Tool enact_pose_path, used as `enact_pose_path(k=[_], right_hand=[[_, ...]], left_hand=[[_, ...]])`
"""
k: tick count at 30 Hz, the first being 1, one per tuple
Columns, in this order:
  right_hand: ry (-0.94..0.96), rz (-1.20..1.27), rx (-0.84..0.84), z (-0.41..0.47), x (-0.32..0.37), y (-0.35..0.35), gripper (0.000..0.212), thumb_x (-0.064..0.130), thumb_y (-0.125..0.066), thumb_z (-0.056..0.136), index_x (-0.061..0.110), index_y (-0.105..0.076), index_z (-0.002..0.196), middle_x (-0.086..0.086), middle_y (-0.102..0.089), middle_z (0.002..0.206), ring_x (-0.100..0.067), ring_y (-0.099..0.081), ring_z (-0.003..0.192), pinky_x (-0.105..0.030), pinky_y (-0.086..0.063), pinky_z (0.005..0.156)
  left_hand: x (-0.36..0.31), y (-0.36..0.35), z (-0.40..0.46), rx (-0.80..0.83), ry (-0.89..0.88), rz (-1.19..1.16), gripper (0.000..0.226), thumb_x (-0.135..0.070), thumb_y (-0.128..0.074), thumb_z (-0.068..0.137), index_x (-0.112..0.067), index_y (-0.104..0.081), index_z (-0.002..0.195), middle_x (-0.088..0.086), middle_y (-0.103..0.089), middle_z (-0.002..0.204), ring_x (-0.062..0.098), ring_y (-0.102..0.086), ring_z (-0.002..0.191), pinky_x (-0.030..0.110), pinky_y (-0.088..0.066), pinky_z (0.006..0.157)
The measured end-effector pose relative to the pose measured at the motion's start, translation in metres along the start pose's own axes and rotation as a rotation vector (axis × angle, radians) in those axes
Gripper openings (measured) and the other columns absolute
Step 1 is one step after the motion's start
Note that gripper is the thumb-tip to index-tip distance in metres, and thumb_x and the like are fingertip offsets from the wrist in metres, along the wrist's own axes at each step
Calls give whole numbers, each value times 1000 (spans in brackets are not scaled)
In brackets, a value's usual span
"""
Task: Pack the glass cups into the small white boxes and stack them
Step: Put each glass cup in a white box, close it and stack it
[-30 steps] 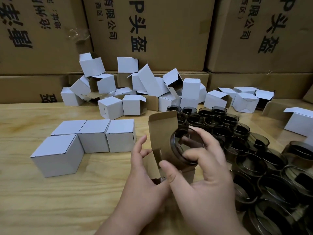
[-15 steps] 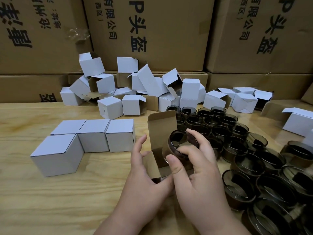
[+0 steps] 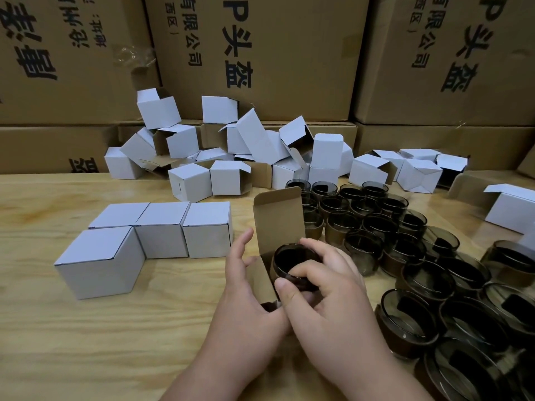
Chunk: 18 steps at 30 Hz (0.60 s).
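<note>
Glass cup (image 3: 293,263) sits half inside the open box (image 3: 276,227) at near centre, pinched at its rim by the right hand (image 3: 327,287); the left hand (image 3: 246,287) cups the box's left side. Tilted, it could catch the side flap and crush it. Four closed boxes (image 3: 162,230) sit left; loose cups (image 3: 405,247) crowd right

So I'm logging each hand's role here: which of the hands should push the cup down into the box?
The right hand: it already grips the glass cup at the open box, which the left hand steadies.
</note>
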State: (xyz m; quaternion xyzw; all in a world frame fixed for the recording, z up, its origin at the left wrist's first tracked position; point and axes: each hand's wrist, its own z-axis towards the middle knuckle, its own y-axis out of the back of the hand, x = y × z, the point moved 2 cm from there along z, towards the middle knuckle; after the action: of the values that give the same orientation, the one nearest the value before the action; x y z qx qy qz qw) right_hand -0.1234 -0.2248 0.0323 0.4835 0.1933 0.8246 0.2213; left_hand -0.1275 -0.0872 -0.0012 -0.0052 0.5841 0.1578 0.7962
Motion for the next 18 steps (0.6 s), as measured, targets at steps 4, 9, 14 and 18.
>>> enact_pose_path(k=[4,9,14,18], right_hand=[[-42,-19,40,2,-2,-1,27,51,-55,79,30,-69,71,28,-45,143,5,-20,144,-43,-20,121],[-59,-163,147,4,-5,-1,66,74,-29,75,25,-73,69,34,-26,157,9,4,147,-36,-1,122],[-71,-214,175,5,-4,1,77,78,-21,75,21,-72,68,33,-16,162,10,12,147,-37,3,122],[-70,-271,197,6,-3,1,79,80,-18,76,20,-68,65,30,-13,164,8,15,147,-36,9,121]], left_hand=[[-3,-1,-1,12,-4,-22,111,-51,-90,54,-72,-21,139,-28,-52,124,-29,-50,107,4,-50,73],[-5,1,-3,25,7,-23,109,-46,-90,60,-73,-20,138,-43,-54,111,-11,-66,102,6,-51,77],[-3,0,-3,18,-11,-12,106,-28,-92,71,-74,-21,136,-31,-59,113,-5,-70,98,7,-52,74],[-6,-1,-2,27,15,-41,107,-41,-90,62,-76,-21,135,-26,-57,119,-6,-69,98,6,-52,73]])
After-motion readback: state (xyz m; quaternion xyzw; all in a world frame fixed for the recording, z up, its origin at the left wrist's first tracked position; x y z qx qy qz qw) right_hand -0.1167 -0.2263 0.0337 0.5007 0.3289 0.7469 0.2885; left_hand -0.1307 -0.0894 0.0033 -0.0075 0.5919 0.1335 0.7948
